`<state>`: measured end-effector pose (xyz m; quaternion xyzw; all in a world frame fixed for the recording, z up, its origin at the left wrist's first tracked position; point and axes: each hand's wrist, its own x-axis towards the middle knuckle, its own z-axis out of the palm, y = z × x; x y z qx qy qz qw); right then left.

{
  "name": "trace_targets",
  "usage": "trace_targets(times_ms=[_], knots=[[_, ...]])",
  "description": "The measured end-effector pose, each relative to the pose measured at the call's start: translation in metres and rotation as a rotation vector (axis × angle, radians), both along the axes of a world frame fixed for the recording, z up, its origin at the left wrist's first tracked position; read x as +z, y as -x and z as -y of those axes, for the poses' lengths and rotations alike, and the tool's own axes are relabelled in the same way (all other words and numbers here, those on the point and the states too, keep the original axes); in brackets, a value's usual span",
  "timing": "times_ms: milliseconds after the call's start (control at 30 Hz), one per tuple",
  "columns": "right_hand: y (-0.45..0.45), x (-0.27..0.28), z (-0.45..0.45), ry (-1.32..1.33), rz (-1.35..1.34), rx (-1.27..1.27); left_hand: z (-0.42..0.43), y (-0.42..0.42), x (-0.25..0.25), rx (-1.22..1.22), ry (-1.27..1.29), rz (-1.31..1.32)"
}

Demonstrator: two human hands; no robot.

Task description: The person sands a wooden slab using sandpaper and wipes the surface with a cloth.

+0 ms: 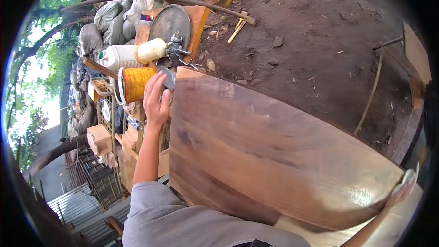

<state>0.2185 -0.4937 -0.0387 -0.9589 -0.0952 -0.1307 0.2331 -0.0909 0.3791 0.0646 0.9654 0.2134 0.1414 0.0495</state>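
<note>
A wide brown wooden board [256, 142] with visible grain lies in front of me, glossy near its right end. My left hand [156, 103] is beyond the board's left corner, fingers stretched and thumb apart. Its fingertips are beside a small flat grey piece [168, 78]; whether they touch it I cannot tell. Close to that hand is a yellow-orange can [138, 83] with a white rim. At the board's far right end, my right hand [398, 196] presses a whitish cloth [408, 180] against the edge. Blur and the view's dark border partly hide those fingers.
A spray gun [176, 48] with a cream cup lies near a white jug [120, 58] and a round dark lid [170, 25]. Wood blocks [99, 138] and a wire rack stand at left. Bare dirt ground [297, 41] has a yellow-handled tool [237, 29] on it.
</note>
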Motion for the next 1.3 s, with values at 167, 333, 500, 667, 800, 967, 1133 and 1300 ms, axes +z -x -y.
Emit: trace_targets(times_ms=[167,333,500,667,800,967,1133,1300], knots=[[0.018,-0.039,0.102,0.166,0.03,-0.133,-0.016,-0.061,-0.003,-0.176,0.087,-0.24],[0.002,0.036,-0.115,0.108,0.282,0.069,-0.021,-0.066,-0.024,-0.114,0.205,-0.242],[0.001,0.031,-0.094,0.35,0.374,0.118,-0.017,-0.07,-0.03,-0.137,0.159,-0.193],[0.004,0.029,-0.077,0.452,0.372,0.09,0.01,-0.083,-0.038,-0.227,0.262,-0.142],[0.002,0.036,-0.103,0.445,0.357,0.112,0.042,-0.097,-0.039,-0.305,0.306,-0.12],[-0.006,0.038,-0.1,0.385,0.284,0.154,0.091,-0.12,-0.036,-0.408,0.397,-0.186],[-0.002,0.02,-0.026,0.266,0.038,0.057,0.144,-0.14,-0.044,-0.532,0.405,-0.047],[-0.024,-0.034,-0.013,0.356,-0.003,0.335,0.218,-0.148,-0.045,-0.521,0.565,0.204]])
